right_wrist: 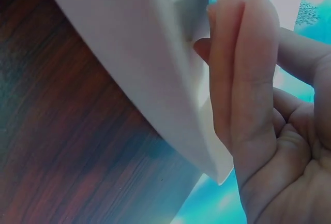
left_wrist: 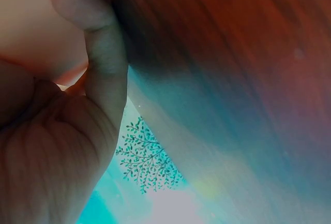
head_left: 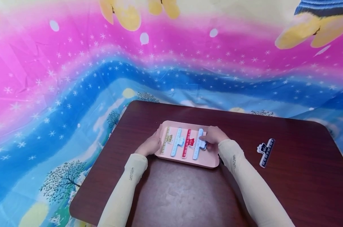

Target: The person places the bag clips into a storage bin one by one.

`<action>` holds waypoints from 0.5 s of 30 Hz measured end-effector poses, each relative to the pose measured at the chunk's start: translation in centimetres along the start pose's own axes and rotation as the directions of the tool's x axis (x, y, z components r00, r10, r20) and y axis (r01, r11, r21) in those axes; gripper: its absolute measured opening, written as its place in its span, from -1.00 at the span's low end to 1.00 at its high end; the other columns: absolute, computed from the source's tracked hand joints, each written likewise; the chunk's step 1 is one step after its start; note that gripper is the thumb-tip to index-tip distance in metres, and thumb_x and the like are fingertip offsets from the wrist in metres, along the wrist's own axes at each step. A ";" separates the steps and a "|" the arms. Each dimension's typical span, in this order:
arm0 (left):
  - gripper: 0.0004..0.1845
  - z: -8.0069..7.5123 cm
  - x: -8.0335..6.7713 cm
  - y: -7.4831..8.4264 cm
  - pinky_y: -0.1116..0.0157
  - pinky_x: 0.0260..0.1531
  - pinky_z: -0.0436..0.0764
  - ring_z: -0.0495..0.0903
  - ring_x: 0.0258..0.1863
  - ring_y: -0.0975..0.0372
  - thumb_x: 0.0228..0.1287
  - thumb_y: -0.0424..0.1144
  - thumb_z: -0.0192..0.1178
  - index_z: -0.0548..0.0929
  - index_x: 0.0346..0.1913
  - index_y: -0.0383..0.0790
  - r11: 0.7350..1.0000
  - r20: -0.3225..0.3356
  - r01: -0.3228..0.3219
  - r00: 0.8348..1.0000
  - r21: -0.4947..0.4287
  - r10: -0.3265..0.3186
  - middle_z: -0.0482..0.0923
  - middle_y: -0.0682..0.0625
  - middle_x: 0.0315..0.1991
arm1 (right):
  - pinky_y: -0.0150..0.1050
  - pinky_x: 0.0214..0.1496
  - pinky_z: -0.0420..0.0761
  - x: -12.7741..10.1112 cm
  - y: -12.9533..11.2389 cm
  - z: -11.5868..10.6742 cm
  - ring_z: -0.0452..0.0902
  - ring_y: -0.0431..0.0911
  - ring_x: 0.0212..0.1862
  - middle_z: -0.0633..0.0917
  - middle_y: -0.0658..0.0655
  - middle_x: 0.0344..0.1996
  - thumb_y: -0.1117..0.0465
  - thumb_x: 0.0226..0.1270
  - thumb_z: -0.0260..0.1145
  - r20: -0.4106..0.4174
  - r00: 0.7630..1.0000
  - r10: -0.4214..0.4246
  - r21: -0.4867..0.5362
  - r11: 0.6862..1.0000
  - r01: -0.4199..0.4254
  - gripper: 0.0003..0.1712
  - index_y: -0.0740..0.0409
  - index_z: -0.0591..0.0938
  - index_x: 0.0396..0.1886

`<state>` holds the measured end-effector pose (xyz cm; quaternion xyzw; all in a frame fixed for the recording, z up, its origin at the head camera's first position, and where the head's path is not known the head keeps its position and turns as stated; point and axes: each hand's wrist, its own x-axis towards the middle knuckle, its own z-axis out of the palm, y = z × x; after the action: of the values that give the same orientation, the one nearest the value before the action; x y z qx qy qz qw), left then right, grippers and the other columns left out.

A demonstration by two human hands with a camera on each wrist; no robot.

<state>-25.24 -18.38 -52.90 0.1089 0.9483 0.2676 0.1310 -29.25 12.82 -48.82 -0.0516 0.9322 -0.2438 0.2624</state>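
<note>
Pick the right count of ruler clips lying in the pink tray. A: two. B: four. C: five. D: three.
B: the head view shows four clips side by side in the pink tray, gold, light blue, red and the blue one at the right hand; the black clip lies outside on the table.

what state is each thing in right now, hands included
pink tray: flat on the table, four clips lying side by side in it
right-most blue clip: in the tray, right hand on it
black clip: alone on the table, untouched
left hand: resting against the tray's left edge
</note>
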 end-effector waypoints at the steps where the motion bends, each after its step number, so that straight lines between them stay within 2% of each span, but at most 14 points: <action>1: -0.23 0.0 0.0 0.0 0.09 0.60 0.18 0.09 0.63 0.03 0.61 -0.30 -0.20 -0.30 0.69 -0.22 1.000 -0.001 -0.001 1.000 -0.002 0.001 -0.04 -0.27 0.67 | -0.27 -0.24 0.66 0.0 -0.1 0.0 0.62 -0.12 -0.65 0.59 0.05 -0.74 0.00 0.50 0.34 0.004 1.000 -0.005 -0.001 1.000 0.005 -0.36 0.24 0.49 0.41; 3: -0.24 0.0 0.0 0.0 0.09 0.60 0.18 0.09 0.63 0.03 0.61 -0.31 -0.20 -0.29 0.69 -0.23 1.000 -0.003 -0.006 1.000 0.002 0.006 -0.04 -0.27 0.67 | -0.24 -0.20 0.69 0.0 -0.2 0.0 0.63 -0.11 -0.65 0.60 0.05 -0.75 0.01 0.50 0.34 0.008 1.000 -0.012 -0.011 1.000 0.012 -0.34 0.23 0.46 0.45; 5: -0.24 0.0 0.0 -0.1 0.09 0.61 0.16 0.07 0.63 0.02 0.61 -0.31 -0.21 -0.30 0.69 -0.25 1.000 -0.001 -0.013 1.000 0.006 0.013 -0.07 -0.27 0.67 | -0.24 -0.14 0.69 0.0 -0.4 -0.1 0.65 -0.12 -0.65 0.62 0.05 -0.75 0.01 0.49 0.34 0.004 1.000 -0.021 -0.043 0.999 0.021 -0.39 0.26 0.54 0.38; 10: -0.26 -0.1 0.0 0.0 0.10 0.63 0.10 0.01 0.65 0.04 0.63 -0.29 -0.25 -0.30 0.68 -0.26 1.000 0.006 -0.015 1.000 0.011 0.015 -0.12 -0.25 0.69 | -0.22 -0.06 0.70 0.0 -0.7 -0.2 0.67 -0.14 -0.64 0.67 0.08 -0.74 0.04 0.46 0.37 -0.009 0.999 -0.030 -0.072 0.997 0.030 -0.61 0.34 0.73 -0.11; 15: -0.26 -0.1 -0.1 0.0 0.09 0.63 0.10 0.00 0.66 0.04 0.63 -0.28 -0.25 -0.32 0.68 -0.25 1.000 0.010 -0.008 1.000 0.006 0.008 -0.14 -0.24 0.69 | -0.24 -0.06 0.71 0.0 -0.8 -0.1 0.69 -0.16 -0.63 0.70 0.08 -0.71 0.13 0.44 0.40 -0.010 1.000 -0.026 -0.054 0.998 0.025 -0.73 0.29 0.73 -0.32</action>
<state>-25.20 -18.44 -52.83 0.1146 0.9481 0.2646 0.1344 -29.35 12.18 -48.42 -0.0693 0.9391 -0.2224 0.2528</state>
